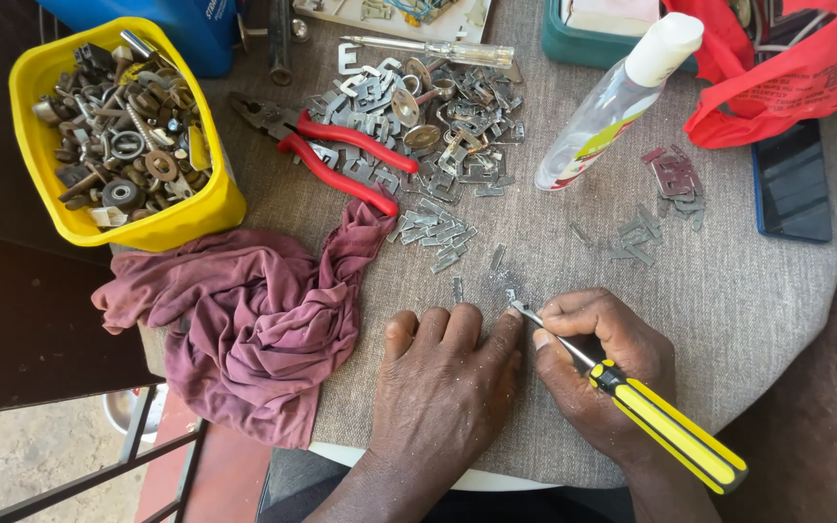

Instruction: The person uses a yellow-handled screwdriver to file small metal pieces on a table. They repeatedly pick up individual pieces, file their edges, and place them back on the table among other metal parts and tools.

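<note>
Screwdriver (666, 426) with a yellow and black handle sits in your right hand (598, 363), fingers closed around the metal shaft near its tip, handle slanting back toward your wrist. The tip meets a small metal piece (512, 302) on the grey cloth-covered round table (748, 291), near the table's front edge. Your left hand (443, 378) lies flat, palm down, fingers stretched out and gripping nothing; its forefinger touches that small piece, just beside the screwdriver tip. Fine metal dust speckles the cloth around the spot.

A crumpled maroon rag (244, 320) rests just to the left of your left hand, draping over the table edge. Beyond your hands lies a heap of small flat metal clips (428, 126), with red-handled pliers (331, 155) at its left edge and a clear-handled screwdriver (438, 50) behind it. A yellow tub (196, 208) of washers and bolts stands at far left. A clear plastic bottle (612, 102) with a white cap lies tilted at right, near a red bag (787, 77) and a dark phone (791, 184).
</note>
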